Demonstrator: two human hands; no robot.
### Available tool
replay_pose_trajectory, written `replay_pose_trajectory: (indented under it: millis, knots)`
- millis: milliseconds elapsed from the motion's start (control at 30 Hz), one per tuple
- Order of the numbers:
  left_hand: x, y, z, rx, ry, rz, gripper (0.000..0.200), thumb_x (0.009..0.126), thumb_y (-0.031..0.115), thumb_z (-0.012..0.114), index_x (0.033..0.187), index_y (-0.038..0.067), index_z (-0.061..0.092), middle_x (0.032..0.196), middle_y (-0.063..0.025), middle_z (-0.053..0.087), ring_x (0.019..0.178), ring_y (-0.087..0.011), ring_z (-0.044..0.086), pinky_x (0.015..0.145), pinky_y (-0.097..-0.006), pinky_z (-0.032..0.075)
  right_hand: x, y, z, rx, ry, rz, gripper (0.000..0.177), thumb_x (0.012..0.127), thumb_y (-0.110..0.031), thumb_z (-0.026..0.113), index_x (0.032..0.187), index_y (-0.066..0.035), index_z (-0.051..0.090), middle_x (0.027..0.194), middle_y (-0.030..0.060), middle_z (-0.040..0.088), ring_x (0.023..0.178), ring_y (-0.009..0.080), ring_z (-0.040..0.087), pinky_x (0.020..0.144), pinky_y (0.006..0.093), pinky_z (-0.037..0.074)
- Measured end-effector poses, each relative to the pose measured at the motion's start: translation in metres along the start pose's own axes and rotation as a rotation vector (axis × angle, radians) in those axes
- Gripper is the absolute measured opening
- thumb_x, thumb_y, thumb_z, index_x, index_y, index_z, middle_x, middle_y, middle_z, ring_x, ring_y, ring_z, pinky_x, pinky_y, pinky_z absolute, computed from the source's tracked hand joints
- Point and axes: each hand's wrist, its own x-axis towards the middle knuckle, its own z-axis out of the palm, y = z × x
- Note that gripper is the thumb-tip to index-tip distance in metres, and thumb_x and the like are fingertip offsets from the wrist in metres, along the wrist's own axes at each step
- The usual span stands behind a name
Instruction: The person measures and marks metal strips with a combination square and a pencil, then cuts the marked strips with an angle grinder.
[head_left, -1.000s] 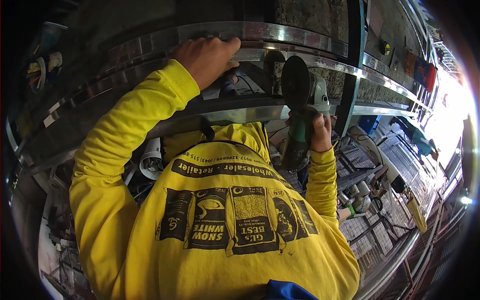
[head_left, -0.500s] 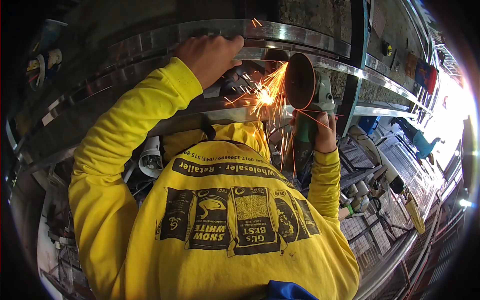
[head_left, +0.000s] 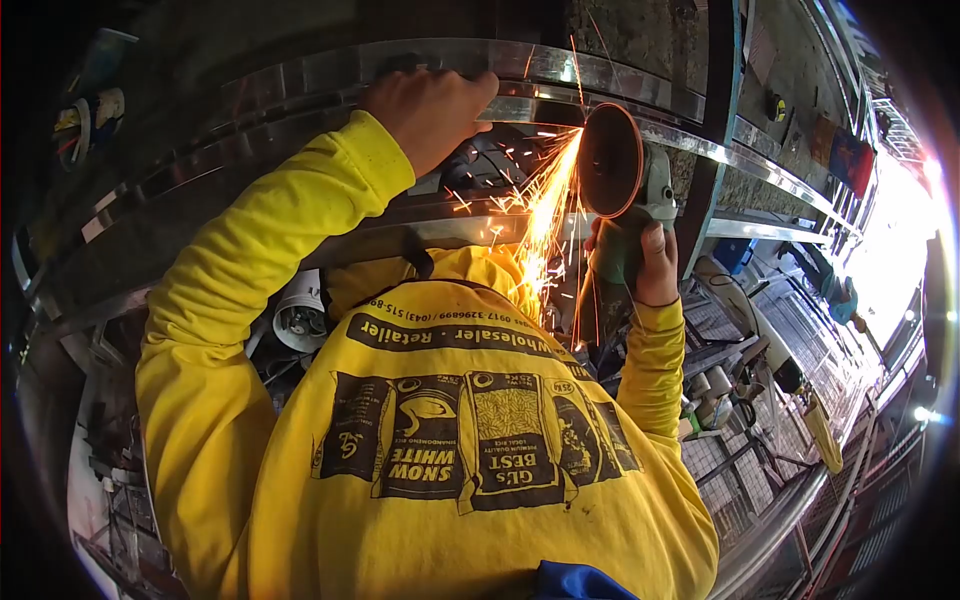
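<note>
My right hand (head_left: 655, 265) is wrapped round the green body of an angle grinder (head_left: 658, 190). Its round disc (head_left: 611, 160) touches a shiny metal bar (head_left: 690, 143), and orange sparks (head_left: 548, 210) spray down and to the left from that contact. To the left of the disc, my left hand (head_left: 428, 112) grips the same bar, with its fingers curled over the top. Another metal bar (head_left: 620, 80) runs just beyond it.
A dark upright beam (head_left: 712, 130) crosses the bars right of the grinder. A tape measure (head_left: 777, 107) lies at the upper right. A white bucket-like object (head_left: 300, 318) is at the lower left. Another person (head_left: 838, 290) is far off at the right.
The grinder and its disc have shifted slightly to the right and up. The spark stream is longer and denser. My left hand has moved a little to the right.
</note>
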Motion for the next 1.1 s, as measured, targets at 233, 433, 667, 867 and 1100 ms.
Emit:
replay_pose_trajectory:
  millis: [233,433,667,867,1100]
  knots:
    - [-0.001,-0.001,0.003,-0.014,0.031,0.013,0.039,0.093,0.039,0.072,0.114,0.010,0.056,0.082,-0.0157,0.070,0.077,-0.0386,0.073,0.063,-0.0496,0.060,0.000,-0.002,0.002,0.002,0.022,0.028,0.074,0.100,-0.060,0.059,0.130,0.007,0.058,0.108,0.0212,0.070,0.088,0.0303,0.073,0.077,0.0403,0.061]
    - [-0.001,-0.002,0.003,-0.014,0.021,0.015,0.039,0.093,0.038,0.072,0.113,0.010,0.056,0.081,-0.0155,0.070,0.077,-0.0390,0.073,0.063,-0.0497,0.060,0.003,0.001,-0.003,-0.016,-0.021,0.017,0.074,0.101,-0.060,0.055,0.130,0.007,0.058,0.108,0.0211,0.070,0.088,0.0299,0.073,0.077,0.0391,0.061]
    - [0.000,-0.001,0.004,-0.012,0.030,0.009,0.038,0.093,0.038,0.072,0.112,0.010,0.056,0.082,-0.0153,0.070,0.077,-0.0385,0.073,0.064,-0.0493,0.060,0.000,-0.002,0.002,-0.028,-0.003,0.028,0.072,0.102,-0.058,0.057,0.130,0.008,0.058,0.108,0.0210,0.070,0.087,0.0293,0.073,0.077,0.0392,0.061]
    - [0.001,0.000,0.004,0.002,0.006,-0.003,0.038,0.093,0.037,0.072,0.114,0.010,0.056,0.085,-0.0153,0.072,0.080,-0.0384,0.074,0.068,-0.0492,0.061,0.003,-0.001,0.005,0.043,0.001,0.018,0.066,0.100,-0.053,0.063,0.130,0.005,0.059,0.106,0.0189,0.071,0.083,0.0280,0.073,0.073,0.0376,0.062]
    - [0.001,0.002,0.001,-0.019,0.003,-0.019,0.037,0.094,0.035,0.072,0.115,0.010,0.056,0.088,-0.0162,0.072,0.085,-0.0395,0.074,0.071,-0.0505,0.060,0.004,0.001,0.011,0.061,0.037,-0.036,0.061,0.101,-0.048,0.064,0.132,0.004,0.058,0.108,0.0179,0.072,0.084,0.0272,0.073,0.073,0.0362,0.062]
